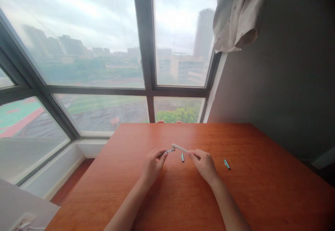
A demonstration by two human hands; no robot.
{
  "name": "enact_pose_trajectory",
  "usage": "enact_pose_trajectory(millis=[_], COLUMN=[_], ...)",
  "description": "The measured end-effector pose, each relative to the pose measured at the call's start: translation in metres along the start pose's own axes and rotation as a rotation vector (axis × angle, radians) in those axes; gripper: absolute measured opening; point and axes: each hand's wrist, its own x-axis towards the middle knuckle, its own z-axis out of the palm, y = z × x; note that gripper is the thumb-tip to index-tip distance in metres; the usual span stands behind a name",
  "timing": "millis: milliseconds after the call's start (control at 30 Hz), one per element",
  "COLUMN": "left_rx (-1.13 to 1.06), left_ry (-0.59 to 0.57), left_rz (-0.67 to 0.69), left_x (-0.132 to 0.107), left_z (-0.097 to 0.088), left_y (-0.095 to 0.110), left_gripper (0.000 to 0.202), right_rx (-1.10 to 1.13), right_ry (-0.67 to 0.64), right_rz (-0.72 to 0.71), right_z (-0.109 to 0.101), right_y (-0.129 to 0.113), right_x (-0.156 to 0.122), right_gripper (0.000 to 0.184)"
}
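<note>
My left hand [154, 163] pinches a narrow silver-and-dark piece [170, 151] between thumb and fingers, just above the table. Its kind is too small to make out. In my right hand [202, 161] is a slim pale grey handle [180, 148], slanting up to the left. The handle's far tip meets or nearly meets the right end of the silver piece; whether they are joined I cannot tell. Between my hands lies a small teal-and-black strip [182, 157], resembling a razor cartridge. A similar teal-and-black strip [227, 164] lies right of my right hand.
The reddish-brown wooden table [167, 203] spans the area below my hands. Behind it stand large windows with a grey frame [149, 92]. A light garment [235, 17] hangs at upper right before a grey wall [282, 84].
</note>
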Motion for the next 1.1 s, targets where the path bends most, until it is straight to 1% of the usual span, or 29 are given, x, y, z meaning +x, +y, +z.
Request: enact_pose_trajectory(millis=[133,233,300,400,533,633,733,867,1100], left_rx=[-0.037,-0.087,-0.142,-0.265,-0.366,-0.375,-0.363,-0.351,-0.312], left_ry=[0.003,0.012,0.01,0.005,-0.001,-0.02,-0.03,-0.017,0.009], left_rz=[-0.025,-0.056,-0.095,-0.169,-0.232,-0.231,-0.199,-0.151,-0.152], left_x=[-0.001,-0.001,0.0,0.0,0.001,0.001,0.002,0.002,0.003], left_z=[0.001,0.001,0.001,0.001,0.0,0.0,0.0,0.0,-0.002], left_y=[0.0,0.0,0.0,0.002,0.003,0.002,0.0,-0.001,0.001], left_gripper=[0.025,0.027,0.028,0.03,0.031,0.033,0.034,0.032,0.033], right_rx=[-0.015,0.086,0.144,0.162,0.166,0.214,0.252,0.242,0.214], right_ry=[0.03,0.035,0.014,-0.02,0.012,0.032,0.029,-0.002,0.0], right_rz=[0.018,0.004,-0.015,-0.019,-0.005,-0.006,0.0,-0.014,-0.042], right_z=[-0.001,-0.002,-0.003,-0.002,-0.002,-0.003,-0.005,-0.009,-0.009], right_y=[0.0,-0.003,-0.006,-0.008,-0.007,-0.008,-0.011,-0.014,-0.013], right_x=[0.0,0.0,0.0,-0.001,0.0,0.001,0.0,-0.001,-0.001], right_gripper=[0.033,0.034,0.036,0.039,0.035,0.035,0.039,0.038,0.035])
